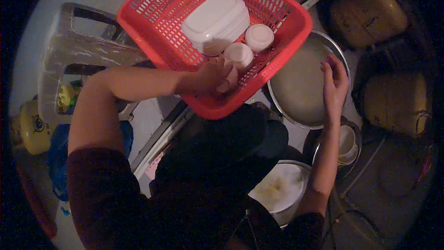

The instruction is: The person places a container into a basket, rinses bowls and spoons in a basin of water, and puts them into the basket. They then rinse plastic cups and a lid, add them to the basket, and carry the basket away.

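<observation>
Dark shirt lying nearest; left hand gripping cup, right hand hanging half-open, empty; any hasty release risking toppling.

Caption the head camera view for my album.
Left hand among white dishes in a red basket, right hand over a round basin.

Basket, upper centre of the frame, with stacked dishes inside and cups to their lower right. The large basin lies right of centre, the soapy bowl below it at lower centre. Jugs line the right; a stool stands at left.
</observation>
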{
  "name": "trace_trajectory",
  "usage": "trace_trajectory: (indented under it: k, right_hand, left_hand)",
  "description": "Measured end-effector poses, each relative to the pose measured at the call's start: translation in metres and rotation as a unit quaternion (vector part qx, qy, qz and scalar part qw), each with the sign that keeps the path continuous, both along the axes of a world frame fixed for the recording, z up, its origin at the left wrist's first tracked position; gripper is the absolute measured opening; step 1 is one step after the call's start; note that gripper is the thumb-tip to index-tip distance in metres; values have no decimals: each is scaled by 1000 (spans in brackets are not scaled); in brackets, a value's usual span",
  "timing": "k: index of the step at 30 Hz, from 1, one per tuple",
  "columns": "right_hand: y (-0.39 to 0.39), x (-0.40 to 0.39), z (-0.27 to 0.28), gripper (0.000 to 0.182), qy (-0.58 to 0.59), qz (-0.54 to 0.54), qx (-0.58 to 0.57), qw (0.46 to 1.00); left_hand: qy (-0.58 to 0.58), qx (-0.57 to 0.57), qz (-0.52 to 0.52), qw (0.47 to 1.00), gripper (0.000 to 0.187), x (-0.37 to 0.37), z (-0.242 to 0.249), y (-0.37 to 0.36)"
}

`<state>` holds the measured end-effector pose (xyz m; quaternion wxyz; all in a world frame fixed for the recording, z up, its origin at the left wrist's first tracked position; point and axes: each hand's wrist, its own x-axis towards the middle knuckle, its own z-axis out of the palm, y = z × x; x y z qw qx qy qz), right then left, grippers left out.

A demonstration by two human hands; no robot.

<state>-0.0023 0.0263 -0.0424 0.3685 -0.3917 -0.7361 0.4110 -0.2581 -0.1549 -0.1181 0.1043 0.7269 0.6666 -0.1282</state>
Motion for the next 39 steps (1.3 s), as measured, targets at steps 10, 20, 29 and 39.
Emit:
trace_trajectory:
  k: [10, 20, 29, 39]
  right_hand:
    - [-22, 96, -37, 27, 63, -123, -79, 987]
    - [-22, 141, -74, 27, 53, -149, -129, 979]
    - [-33, 159, -92, 25, 103, -165, -154, 969]
    - [-51, 188, -111, 23, 128, -216, -162, 954]
  left_hand:
    - [79, 50, -116, 989, 76, -12, 26, -1]
    - [-76, 10, -84, 994, 89, -9, 23, 14]
    - [-672, -129, 415, 600, 49, -55, 15, 74]
    - [-642, -89, 417, 637, 54, -40, -5, 110]
